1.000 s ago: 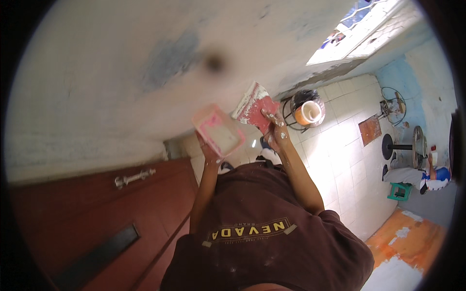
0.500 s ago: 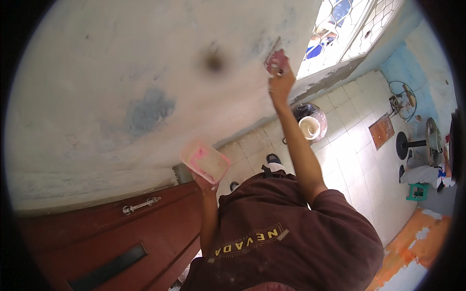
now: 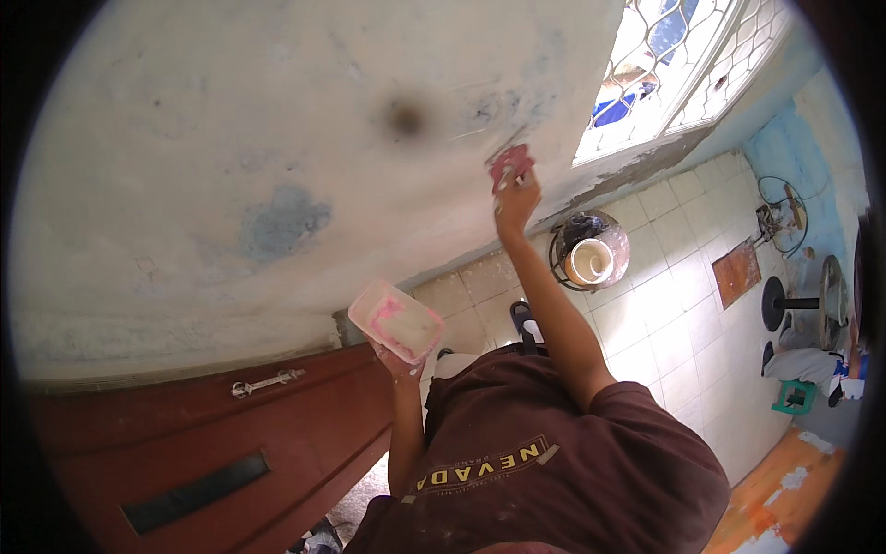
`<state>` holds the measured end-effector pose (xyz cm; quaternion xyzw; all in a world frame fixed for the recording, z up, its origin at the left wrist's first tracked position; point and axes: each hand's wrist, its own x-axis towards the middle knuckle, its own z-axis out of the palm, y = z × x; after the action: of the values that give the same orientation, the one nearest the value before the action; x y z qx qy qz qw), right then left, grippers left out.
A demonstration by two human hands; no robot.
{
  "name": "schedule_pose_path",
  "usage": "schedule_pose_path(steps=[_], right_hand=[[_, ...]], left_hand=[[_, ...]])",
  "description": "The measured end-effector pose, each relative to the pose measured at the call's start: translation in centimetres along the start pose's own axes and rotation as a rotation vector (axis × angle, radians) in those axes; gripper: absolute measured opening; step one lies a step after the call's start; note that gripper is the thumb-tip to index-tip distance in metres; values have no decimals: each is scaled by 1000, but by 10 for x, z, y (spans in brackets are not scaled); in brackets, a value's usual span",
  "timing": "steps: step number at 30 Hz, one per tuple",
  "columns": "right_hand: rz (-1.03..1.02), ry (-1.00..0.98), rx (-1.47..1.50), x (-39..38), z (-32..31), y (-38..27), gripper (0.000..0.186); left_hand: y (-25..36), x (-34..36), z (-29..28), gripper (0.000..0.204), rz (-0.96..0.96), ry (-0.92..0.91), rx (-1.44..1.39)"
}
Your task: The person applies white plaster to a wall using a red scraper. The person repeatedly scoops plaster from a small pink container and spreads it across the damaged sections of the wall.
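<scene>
My right hand (image 3: 518,201) grips a putty knife (image 3: 510,166) with a reddish body, its thin blade edge against the pale, patchy wall (image 3: 212,111), left of the window. Whitish smears show on the fingers. Lower down, my left hand (image 3: 399,362) holds a rectangular plastic tub (image 3: 428,347) from beneath, tilted so its inside shows. Pink streaks and a pale paste line the tub. Grey-blue patches mark the wall, one large one left of the tub and smaller ones above the knife.
A white bucket (image 3: 591,262) sits on a round, paint-spattered stand on the tiled floor (image 3: 637,305). To the left is a red-brown door (image 3: 314,420) with a bolt. A barred window (image 3: 683,69) is at upper right. Far right, a person sits by a green stool (image 3: 794,397) and a pedestal (image 3: 773,303).
My right hand has drawn the putty knife down the wall and slightly left, away from the window. The tub in my left hand has shifted slightly right and down.
</scene>
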<state>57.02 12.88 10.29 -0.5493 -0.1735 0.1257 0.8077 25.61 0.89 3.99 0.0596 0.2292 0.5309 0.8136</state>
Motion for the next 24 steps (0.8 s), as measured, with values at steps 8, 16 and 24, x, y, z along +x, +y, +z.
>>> schedule_pose_path(steps=[8,16,24], right_hand=[[-339,-179,-68,-70,121,-131,7],[-284,149,48,0,14,-77,26],[-443,265,-267,15,100,-113,29]], left_hand=[[17,5,-25,57,-25,15,44],[80,19,-7,54,-14,-231,30],[130,37,-69,68,241,-205,717]])
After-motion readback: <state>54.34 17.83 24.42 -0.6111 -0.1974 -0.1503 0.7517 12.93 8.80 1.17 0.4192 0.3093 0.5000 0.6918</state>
